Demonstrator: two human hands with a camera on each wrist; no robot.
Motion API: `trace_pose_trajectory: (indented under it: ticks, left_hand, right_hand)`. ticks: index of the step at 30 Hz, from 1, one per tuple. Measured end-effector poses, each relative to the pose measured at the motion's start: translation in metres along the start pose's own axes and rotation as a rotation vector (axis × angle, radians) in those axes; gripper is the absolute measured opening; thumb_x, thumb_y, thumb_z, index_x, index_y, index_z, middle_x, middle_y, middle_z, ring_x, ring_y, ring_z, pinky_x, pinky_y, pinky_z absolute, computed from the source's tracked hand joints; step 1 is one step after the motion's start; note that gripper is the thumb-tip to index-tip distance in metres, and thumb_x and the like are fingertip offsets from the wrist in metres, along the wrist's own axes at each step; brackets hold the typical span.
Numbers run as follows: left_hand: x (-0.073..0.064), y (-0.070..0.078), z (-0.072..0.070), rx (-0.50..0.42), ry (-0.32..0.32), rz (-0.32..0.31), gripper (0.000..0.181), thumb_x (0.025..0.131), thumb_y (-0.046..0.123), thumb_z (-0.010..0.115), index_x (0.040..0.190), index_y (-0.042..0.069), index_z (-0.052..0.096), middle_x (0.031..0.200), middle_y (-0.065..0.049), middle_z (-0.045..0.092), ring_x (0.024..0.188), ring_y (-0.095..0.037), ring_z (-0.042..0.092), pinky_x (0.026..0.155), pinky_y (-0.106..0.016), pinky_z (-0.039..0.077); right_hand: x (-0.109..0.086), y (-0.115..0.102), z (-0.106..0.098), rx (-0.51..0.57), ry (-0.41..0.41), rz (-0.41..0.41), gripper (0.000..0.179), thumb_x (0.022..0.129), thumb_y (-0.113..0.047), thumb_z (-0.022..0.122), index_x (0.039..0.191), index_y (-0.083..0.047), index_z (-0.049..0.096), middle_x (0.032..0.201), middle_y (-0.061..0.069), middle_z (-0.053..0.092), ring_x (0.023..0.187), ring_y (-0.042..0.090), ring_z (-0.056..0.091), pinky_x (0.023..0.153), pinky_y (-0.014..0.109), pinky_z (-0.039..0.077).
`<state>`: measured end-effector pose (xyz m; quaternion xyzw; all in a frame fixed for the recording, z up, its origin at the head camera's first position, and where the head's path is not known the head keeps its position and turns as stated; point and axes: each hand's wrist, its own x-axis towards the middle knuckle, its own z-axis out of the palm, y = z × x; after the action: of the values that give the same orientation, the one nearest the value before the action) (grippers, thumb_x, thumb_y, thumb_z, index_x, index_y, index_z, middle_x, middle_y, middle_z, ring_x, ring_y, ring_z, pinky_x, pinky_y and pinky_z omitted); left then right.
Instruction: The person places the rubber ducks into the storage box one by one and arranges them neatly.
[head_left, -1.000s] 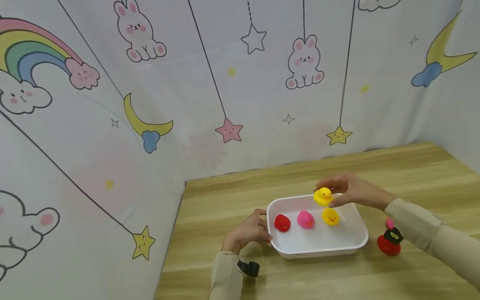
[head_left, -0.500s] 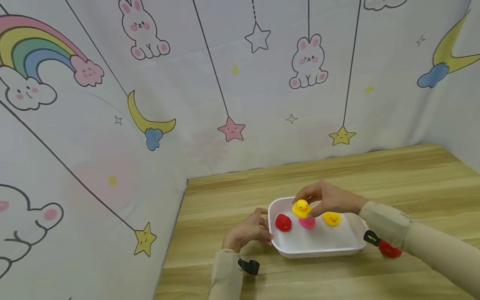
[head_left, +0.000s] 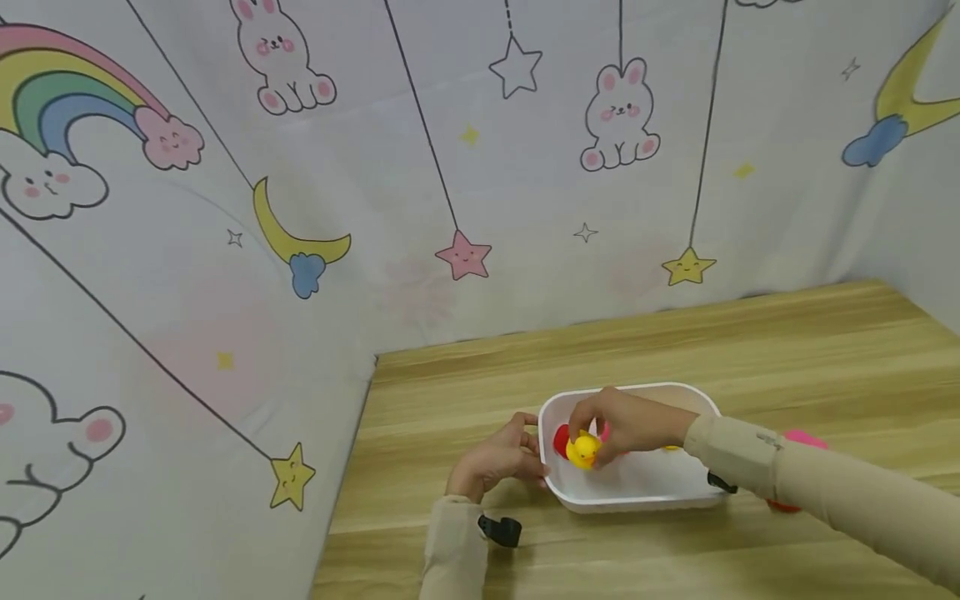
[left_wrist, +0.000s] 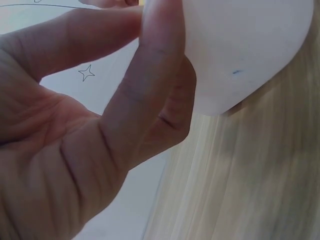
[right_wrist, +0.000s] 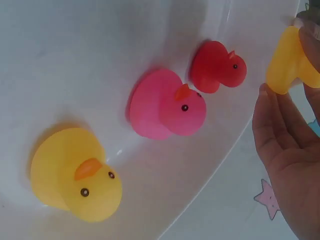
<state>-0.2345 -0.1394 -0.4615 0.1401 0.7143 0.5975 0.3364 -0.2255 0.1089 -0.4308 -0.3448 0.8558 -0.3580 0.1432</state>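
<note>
My right hand (head_left: 633, 419) pinches a yellow rubber duck (head_left: 582, 450) over the left end of a white plastic tub (head_left: 645, 504). In the right wrist view, this held duck (right_wrist: 285, 60) is partly cut off at the upper right. Inside the tub sit a red duck (right_wrist: 215, 67), a pink duck (right_wrist: 160, 107) and another yellow duck (right_wrist: 70, 170), in a row. From the head, the held duck and my hand partly cover them. My left hand (head_left: 498, 462) grips the tub's left end, thumb low near the front corner; its fingers (left_wrist: 145, 95) bend against the tub wall in the left wrist view.
Right of the tub, a pink thing (head_left: 806, 438) and a red thing (head_left: 783, 505) lie on the wooden table (head_left: 442, 417), mostly hidden by my right sleeve. A printed cloth (head_left: 525, 167) with bunnies and stars hangs behind the table.
My right hand has carried the yellow duck leftward, from above the tub's back right, past the pink duck, and down beside the red one. The left hand stays on the tub.
</note>
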Motion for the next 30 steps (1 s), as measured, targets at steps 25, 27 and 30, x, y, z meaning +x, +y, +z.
trace_pose_trajectory:
  ticks: [25,27,30]
  left_hand:
    - [-0.005,-0.004,-0.003,-0.03,-0.019,0.021,0.07,0.079,-0.02,0.064,0.139,0.0,0.034,0.096,-0.015,0.054,0.07,-0.022,0.063,0.07,-0.036,0.064]
    - [-0.005,-0.004,-0.004,-0.03,-0.02,0.016,0.07,0.079,-0.02,0.064,0.139,0.001,0.034,0.096,-0.015,0.054,0.07,-0.022,0.063,0.069,-0.035,0.063]
    - [-0.006,-0.003,-0.004,-0.025,-0.018,0.007,0.07,0.079,-0.02,0.064,0.139,0.001,0.033,0.096,-0.015,0.054,0.07,-0.022,0.063,0.067,-0.033,0.063]
  right_hand:
    - [0.029,-0.016,0.027,-0.458,-0.138,-0.148,0.031,0.068,-0.015,0.091,0.079,-0.02,0.062,0.066,-0.015,0.048,0.063,0.003,0.042,0.059,0.017,0.038]
    - [0.029,-0.015,0.03,-0.493,-0.142,-0.141,0.031,0.068,-0.015,0.09,0.076,-0.02,0.061,0.065,-0.015,0.045,0.062,0.004,0.04,0.057,0.017,0.036]
    - [0.029,-0.014,0.035,-0.504,-0.153,-0.114,0.031,0.067,-0.014,0.09,0.075,-0.021,0.06,0.065,-0.015,0.044,0.062,0.005,0.041,0.058,0.017,0.036]
